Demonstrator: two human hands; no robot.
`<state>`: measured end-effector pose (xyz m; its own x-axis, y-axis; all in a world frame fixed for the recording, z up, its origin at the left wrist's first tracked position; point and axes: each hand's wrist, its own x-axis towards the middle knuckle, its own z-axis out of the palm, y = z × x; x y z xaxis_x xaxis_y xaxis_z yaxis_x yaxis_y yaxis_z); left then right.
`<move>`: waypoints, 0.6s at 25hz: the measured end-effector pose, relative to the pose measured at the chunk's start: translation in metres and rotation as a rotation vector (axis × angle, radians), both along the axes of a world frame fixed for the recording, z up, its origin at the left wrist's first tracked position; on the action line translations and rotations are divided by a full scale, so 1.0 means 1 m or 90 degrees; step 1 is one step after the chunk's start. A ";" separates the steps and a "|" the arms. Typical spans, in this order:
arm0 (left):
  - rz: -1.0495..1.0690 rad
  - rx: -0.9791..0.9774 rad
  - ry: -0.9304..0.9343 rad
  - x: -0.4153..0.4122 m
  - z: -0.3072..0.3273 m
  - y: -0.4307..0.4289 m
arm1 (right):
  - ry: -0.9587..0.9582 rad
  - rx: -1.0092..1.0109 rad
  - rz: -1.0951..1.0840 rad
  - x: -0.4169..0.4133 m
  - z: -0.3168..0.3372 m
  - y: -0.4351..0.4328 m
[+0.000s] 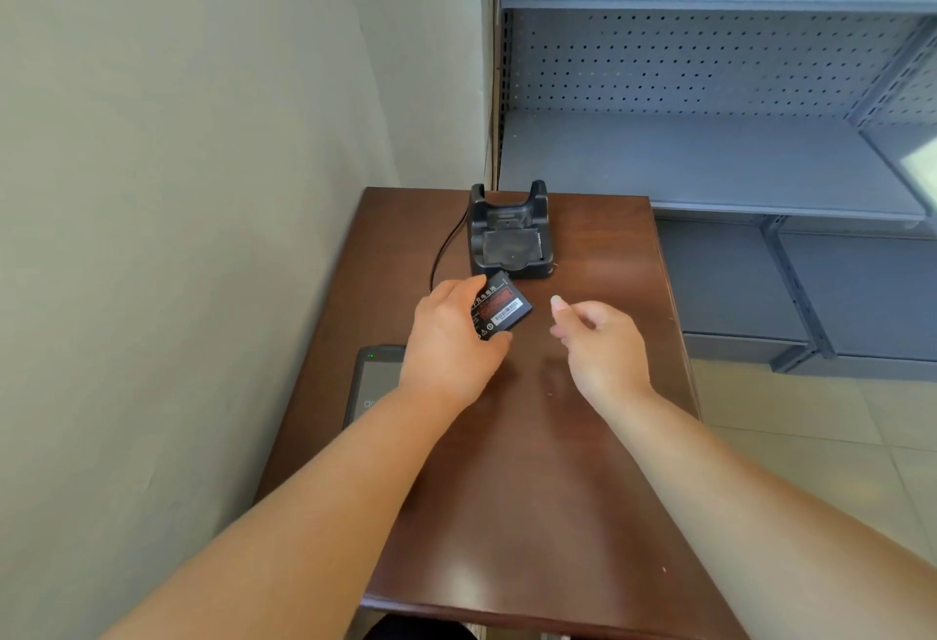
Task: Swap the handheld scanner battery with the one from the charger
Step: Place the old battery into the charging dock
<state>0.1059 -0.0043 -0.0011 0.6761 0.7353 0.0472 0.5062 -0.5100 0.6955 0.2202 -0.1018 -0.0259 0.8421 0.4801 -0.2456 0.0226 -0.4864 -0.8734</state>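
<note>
Brown surface (583,462) carries a charger (509,241) and a scanner (372,386). Fingers of the left hand (446,342) grip a battery (502,307) near the charger; those of the right hand (601,342) are loosely curled, empty.

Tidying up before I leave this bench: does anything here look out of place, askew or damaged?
Nothing stands out. The battery is held in the left hand, the charger stands upright on the table, and the scanner lies flat, screen up. No visible damage.
</note>
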 end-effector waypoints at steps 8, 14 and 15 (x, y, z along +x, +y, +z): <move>-0.042 0.037 0.076 0.043 -0.015 0.038 | -0.212 -0.123 0.094 0.050 -0.027 0.033; -0.058 0.072 0.120 0.064 -0.023 0.057 | -0.265 -0.138 0.106 0.071 -0.051 0.048; -0.062 0.084 0.130 0.067 -0.022 0.059 | -0.293 -0.157 0.110 0.072 -0.054 0.049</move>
